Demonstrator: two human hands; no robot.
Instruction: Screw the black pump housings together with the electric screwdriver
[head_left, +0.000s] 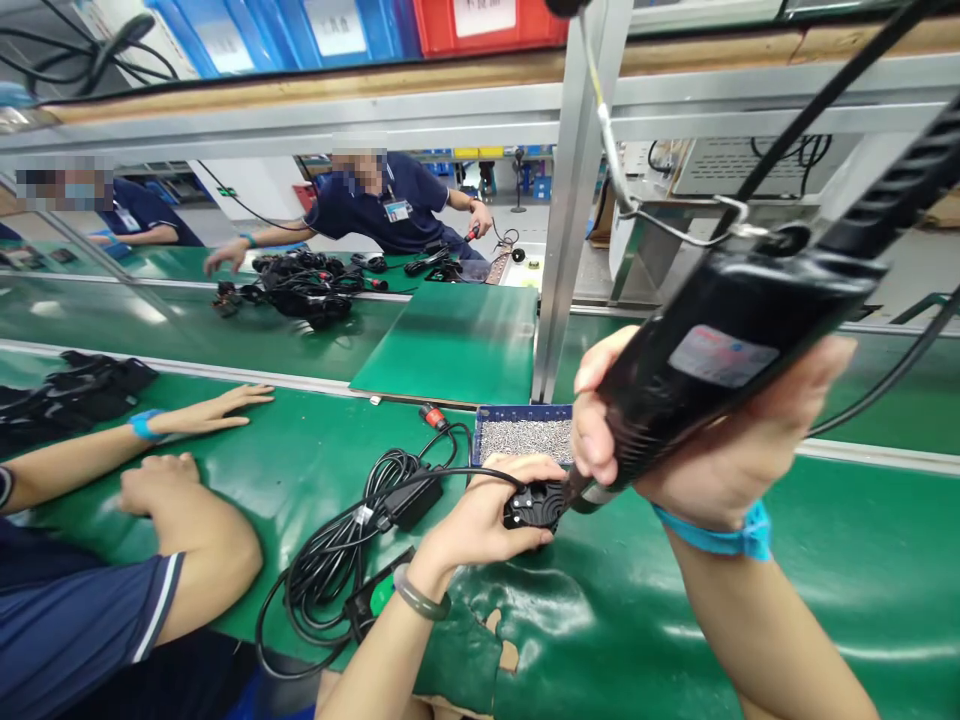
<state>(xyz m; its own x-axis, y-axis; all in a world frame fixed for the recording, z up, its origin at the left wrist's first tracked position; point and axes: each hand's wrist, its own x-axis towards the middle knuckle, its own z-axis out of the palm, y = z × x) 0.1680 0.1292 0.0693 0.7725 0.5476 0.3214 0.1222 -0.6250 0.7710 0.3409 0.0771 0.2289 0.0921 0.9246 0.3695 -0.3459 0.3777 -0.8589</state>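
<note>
My right hand is wrapped round a black electric screwdriver that hangs from a hooked wire and slants down to the left. Its tip meets the right side of a black plug, or is very close to it. Thumb and fingers of my left hand grip that plug against the green mat. Small screws show on the plug's face, and a black cable runs from it to a coiled cable with an in-line box and a red-ended connector.
Just behind my left hand sits a blue tray of small screws. A co-worker's arms rest on the bench at left. A metal post stands ahead. Across the bench, another person reaches over piled black cables. The mat is torn near me.
</note>
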